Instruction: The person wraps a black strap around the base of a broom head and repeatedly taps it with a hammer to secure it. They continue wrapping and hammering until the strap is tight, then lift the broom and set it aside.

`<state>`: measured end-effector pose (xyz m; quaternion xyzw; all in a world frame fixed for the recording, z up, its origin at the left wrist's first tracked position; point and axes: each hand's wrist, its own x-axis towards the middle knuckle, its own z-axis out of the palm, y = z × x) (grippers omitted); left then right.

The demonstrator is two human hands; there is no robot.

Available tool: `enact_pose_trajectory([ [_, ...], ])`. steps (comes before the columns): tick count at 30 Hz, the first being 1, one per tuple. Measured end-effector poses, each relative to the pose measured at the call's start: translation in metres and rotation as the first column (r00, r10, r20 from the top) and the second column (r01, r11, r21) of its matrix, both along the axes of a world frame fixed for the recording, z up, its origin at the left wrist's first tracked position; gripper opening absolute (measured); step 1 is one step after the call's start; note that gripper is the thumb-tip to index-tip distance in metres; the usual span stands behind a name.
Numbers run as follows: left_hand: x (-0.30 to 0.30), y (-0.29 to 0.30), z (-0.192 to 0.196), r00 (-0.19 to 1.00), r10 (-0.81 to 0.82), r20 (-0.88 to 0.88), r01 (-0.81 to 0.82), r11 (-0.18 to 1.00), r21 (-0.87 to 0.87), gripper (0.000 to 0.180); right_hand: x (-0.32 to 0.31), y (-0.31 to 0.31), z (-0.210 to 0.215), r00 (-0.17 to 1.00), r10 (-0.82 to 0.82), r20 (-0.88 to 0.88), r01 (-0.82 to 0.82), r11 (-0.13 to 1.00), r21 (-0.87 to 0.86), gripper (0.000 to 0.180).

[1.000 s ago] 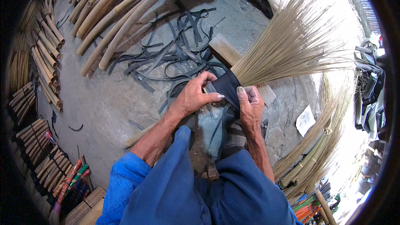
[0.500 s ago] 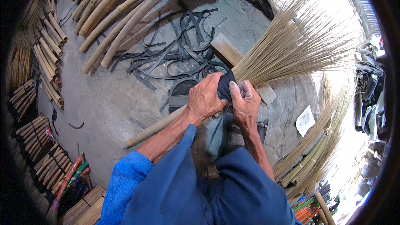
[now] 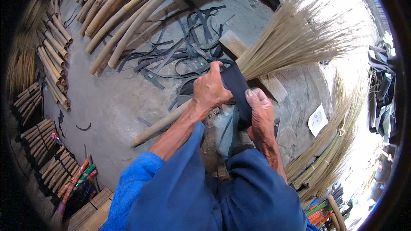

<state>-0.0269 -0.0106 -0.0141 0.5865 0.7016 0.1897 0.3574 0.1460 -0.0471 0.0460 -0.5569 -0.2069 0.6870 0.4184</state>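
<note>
A broom with a fan of dry straw-coloured bristles (image 3: 291, 45) lies across in front of me, bristles to the upper right. Its pale cane handle (image 3: 159, 125) runs out to the lower left, beneath my left forearm. My left hand (image 3: 210, 86) is closed around the broom's neck. A wide black strip (image 3: 238, 89), rubber-like, passes round the base of the bristles and down toward me. Thumb and fingers of my right hand (image 3: 262, 117) pinch this strip and hold it stretched. The strip's lower end hangs by my feet, partly hidden.
Loose black strips (image 3: 188, 55) lie tangled beyond my hands. A wooden block (image 3: 274, 86) is under the bristles. Bamboo poles (image 3: 141, 30) stand out at upper left, with bundled cane handles (image 3: 55, 66) along the left. More straw bundles (image 3: 332, 158) lie at right, beside a white paper (image 3: 317, 120).
My right hand has moved down and right, drawing the black strip out into a longer, flat stretch. My left hand stays at the broom's neck, its index finger now raised more.
</note>
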Motion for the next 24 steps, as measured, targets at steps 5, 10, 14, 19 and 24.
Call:
enact_pose_trajectory([
  [5,-0.002,0.001,0.012,1.000,0.015,-0.020,-0.016,0.999,-0.028,0.087,0.014,0.007,-0.027,0.989,0.012,0.148,-0.028,0.994,0.104,0.030],
  [10,-0.011,0.009,-0.007,0.962,-0.052,0.267,0.100,0.981,-0.167,0.082,0.018,0.014,-0.052,0.927,0.086,0.366,-0.153,0.975,0.159,0.034],
  [14,-0.021,0.019,-0.024,0.607,0.247,0.755,0.180,0.883,-0.434,0.066,0.017,0.017,-0.055,0.870,0.092,0.485,-0.215,0.955,0.205,0.036],
  [19,-0.012,0.024,-0.013,0.226,0.472,0.852,-0.186,0.880,-0.438,0.053,0.007,0.029,-0.056,0.835,0.093,0.543,-0.238,0.950,0.203,0.036],
  [24,0.010,0.016,-0.010,0.990,-0.010,0.139,0.001,0.998,0.062,0.077,0.005,0.029,-0.057,0.871,0.078,0.484,-0.212,0.950,0.228,0.034],
])
